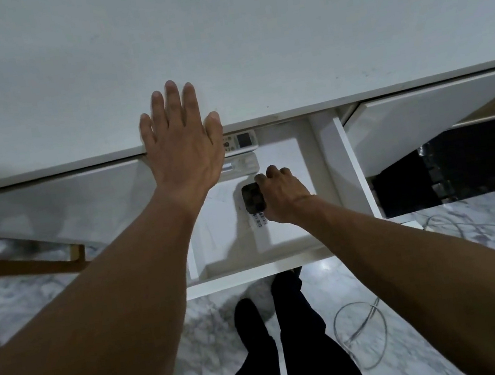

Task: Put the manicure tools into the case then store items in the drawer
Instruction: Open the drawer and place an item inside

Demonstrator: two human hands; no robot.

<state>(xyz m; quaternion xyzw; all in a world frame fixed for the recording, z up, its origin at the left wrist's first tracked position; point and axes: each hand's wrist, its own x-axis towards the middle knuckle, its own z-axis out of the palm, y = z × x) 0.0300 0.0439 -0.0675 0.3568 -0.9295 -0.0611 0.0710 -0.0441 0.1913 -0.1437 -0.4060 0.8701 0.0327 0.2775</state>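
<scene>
1. Legs [295,340], dark trousers, standing on a grey-white marbled floor [213,330]. A thin grey cable loop [363,334] lies on the floor to their right.

2. Drawer [253,274], white, pulled out from under the desk, front rim nearest the person. Contents, front to back:
 - white paper sheets [216,221] flat on the bottom, left of centre;
 - small barcode labels [260,219], showing just below the case;
 - manicure case [252,197], dark with a chequered pattern, closed, mid-drawer; whether it rests on the bottom cannot be told;
 - slim pale remote control [241,165], lying crosswise behind the case;
 - white remote control with a display [241,140], at the very back, partly under the desk edge.

3. Right hand [282,195], inside the drawer, fingers curled round the right side of the manicure case, gripping it.

4. Left hand [183,145], palm down on the front edge of the desk top, fingers straight and slightly spread, holding nothing; it covers the left ends of both remotes.

5. Closed drawer fronts, white: one to the left [49,201], one to the right [422,122].

6. Wooden frame [26,265], brown, lower left under the desk.

7. Desk top [250,42], white, filling the far field.
</scene>
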